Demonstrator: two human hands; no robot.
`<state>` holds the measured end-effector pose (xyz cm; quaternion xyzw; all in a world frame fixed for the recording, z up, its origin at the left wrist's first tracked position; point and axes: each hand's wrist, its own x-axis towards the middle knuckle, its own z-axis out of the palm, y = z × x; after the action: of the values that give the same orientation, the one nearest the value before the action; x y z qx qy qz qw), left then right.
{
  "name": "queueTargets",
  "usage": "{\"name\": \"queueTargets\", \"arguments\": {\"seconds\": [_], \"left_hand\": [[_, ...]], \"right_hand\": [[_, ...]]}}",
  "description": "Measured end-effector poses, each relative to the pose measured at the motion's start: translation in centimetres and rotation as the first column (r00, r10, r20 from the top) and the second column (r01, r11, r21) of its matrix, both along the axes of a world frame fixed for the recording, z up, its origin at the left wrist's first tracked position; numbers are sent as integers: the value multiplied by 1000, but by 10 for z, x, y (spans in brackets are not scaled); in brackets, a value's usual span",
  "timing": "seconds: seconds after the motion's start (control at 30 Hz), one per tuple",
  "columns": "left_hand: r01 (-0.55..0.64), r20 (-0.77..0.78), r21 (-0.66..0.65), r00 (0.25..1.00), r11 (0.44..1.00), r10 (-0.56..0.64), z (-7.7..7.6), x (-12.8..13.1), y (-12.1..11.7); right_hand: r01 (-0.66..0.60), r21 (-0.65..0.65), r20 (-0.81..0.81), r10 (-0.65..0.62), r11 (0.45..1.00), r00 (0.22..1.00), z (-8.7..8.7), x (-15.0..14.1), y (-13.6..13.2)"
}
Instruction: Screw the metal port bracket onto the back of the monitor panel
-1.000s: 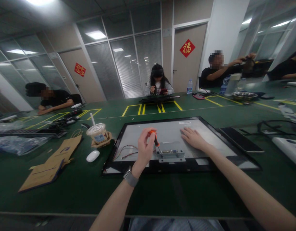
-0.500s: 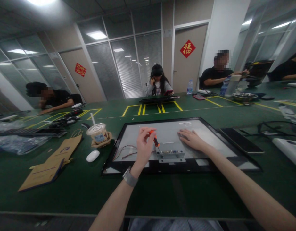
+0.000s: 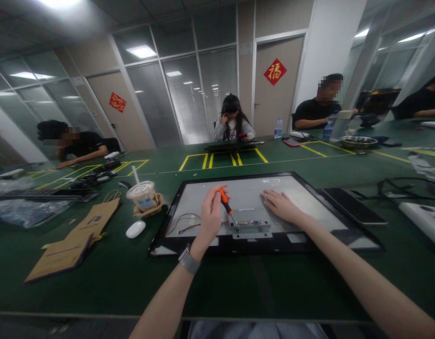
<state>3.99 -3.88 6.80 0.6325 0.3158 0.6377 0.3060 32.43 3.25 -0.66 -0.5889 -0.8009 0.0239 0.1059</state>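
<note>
My left hand [image 3: 212,209] is closed around the handle of an orange and black screwdriver [image 3: 225,199]. The screwdriver leans, its thin shaft pointing down at the left end of a metal bracket with ports [image 3: 253,227]. Whether the tip sits in a screw is too small to tell. My right hand [image 3: 281,205] lies flat with fingers spread on the grey back of a display panel [image 3: 238,181] with a black frame. Thin cables [image 3: 185,225] run over the panel left of my left hand.
Left of the panel are a lidded drink cup [image 3: 144,195] in a cardboard holder, a white mouse [image 3: 135,229] and a brown paper bag [image 3: 74,240]. A black phone [image 3: 353,205] and a white device [image 3: 424,223] lie right. Several people sit around the green table [image 3: 274,287].
My left fingers have shifted on the screwdriver, so more of its orange handle shows and it leans further left. My right hand stays in place.
</note>
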Motion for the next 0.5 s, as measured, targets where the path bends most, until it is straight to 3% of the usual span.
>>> {"name": "queueTargets", "arguments": {"seconds": [0.07,0.23,0.4,0.5], "left_hand": [[33,40,-16,999,999,-33,0,0,-1],[-64,-20,42,998,997,64,4,1,0],[42,40,-62,998,997,-40,0,-1,2],[15,31,-17,999,1000,-15,-1,-1,1]], "right_hand": [[-4,8,-8,4,1000,1000,0,1,0],[-10,18,-8,10,1000,1000,-2,1,0],[-12,10,-16,12,1000,1000,-1,1,0],[-7,7,-15,7,1000,1000,-1,1,0]]}}
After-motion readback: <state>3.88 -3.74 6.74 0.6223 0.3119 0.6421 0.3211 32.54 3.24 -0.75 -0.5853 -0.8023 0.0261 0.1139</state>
